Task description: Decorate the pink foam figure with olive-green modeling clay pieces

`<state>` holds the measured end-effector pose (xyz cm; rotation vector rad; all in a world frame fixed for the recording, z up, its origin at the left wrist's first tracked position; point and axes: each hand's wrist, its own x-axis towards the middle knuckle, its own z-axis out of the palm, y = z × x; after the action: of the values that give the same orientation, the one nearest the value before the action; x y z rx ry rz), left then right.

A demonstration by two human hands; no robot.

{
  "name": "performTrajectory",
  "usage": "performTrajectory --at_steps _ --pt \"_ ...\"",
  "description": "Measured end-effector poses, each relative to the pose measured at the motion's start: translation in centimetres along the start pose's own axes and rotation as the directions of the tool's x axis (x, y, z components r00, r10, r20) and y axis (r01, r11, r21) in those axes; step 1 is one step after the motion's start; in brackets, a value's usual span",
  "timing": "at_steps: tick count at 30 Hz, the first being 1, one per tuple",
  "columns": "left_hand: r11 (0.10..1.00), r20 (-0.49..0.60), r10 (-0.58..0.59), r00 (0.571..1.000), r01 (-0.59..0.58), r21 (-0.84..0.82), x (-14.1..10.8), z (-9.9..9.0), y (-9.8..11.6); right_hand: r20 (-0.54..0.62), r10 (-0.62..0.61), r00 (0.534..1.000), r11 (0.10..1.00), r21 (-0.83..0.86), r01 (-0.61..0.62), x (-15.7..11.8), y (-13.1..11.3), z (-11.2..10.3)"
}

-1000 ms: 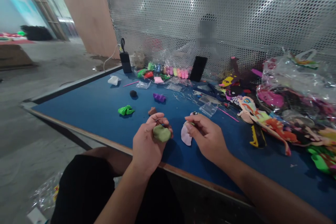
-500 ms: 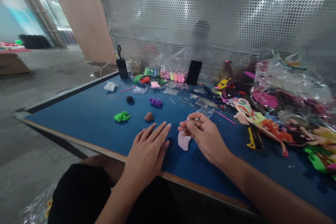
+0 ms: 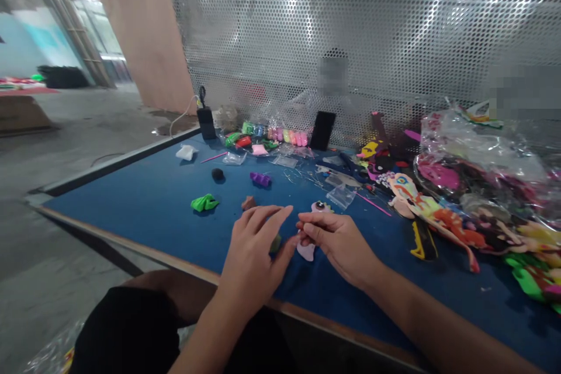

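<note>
My left hand (image 3: 256, 254) hovers low over the table's front, fingers apart and slightly curled. An olive-green lump (image 3: 275, 242) shows between its thumb and fingers; whether the hand touches it I cannot tell. My right hand (image 3: 344, 245) is closed in a pinch, its fingertips close to my left thumb. What the pinch holds is too small to make out. Beneath those fingertips lies a flat lilac clay piece (image 3: 305, 252), partly covered. Just beyond them is a lilac clay shape with a dark eye (image 3: 321, 207). A brown clay lump (image 3: 248, 203) sits behind my left fingers.
Green clay (image 3: 204, 203), a black ball (image 3: 217, 175) and purple clay (image 3: 260, 179) lie left of centre. At right are a yellow-black cutter (image 3: 423, 241), a pink stick (image 3: 372, 204) and heaped clay figures (image 3: 451, 216). A phone (image 3: 322, 130) leans against the perforated metal screen (image 3: 272, 41).
My left hand has lifted and curled from a flatter pose, and the olive-green lump now shows. My right hand has moved down and left, uncovering the eyed lilac shape. The camera has tilted up slightly.
</note>
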<state>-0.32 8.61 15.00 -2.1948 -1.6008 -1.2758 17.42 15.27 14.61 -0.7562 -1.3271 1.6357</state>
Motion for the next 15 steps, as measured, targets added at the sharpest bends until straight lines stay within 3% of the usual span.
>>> performTrajectory --at_steps 5,10,15 --pt "0.996 0.049 0.067 0.997 -0.065 -0.055 0.4 1.5 0.8 0.034 -0.025 0.999 1.000 -0.017 0.026 0.2 0.0 -0.5" --pt "0.976 -0.110 0.125 0.986 -0.143 -0.166 -0.1 1.9 -0.3 0.124 0.024 0.992 0.995 -0.104 -0.011 -0.1 -0.3 -0.2" --pt "0.962 -0.201 0.104 0.974 -0.149 -0.227 0.1 1.6 -0.3 0.088 0.049 0.995 0.986 -0.164 -0.034 -0.6 -0.9 0.4"
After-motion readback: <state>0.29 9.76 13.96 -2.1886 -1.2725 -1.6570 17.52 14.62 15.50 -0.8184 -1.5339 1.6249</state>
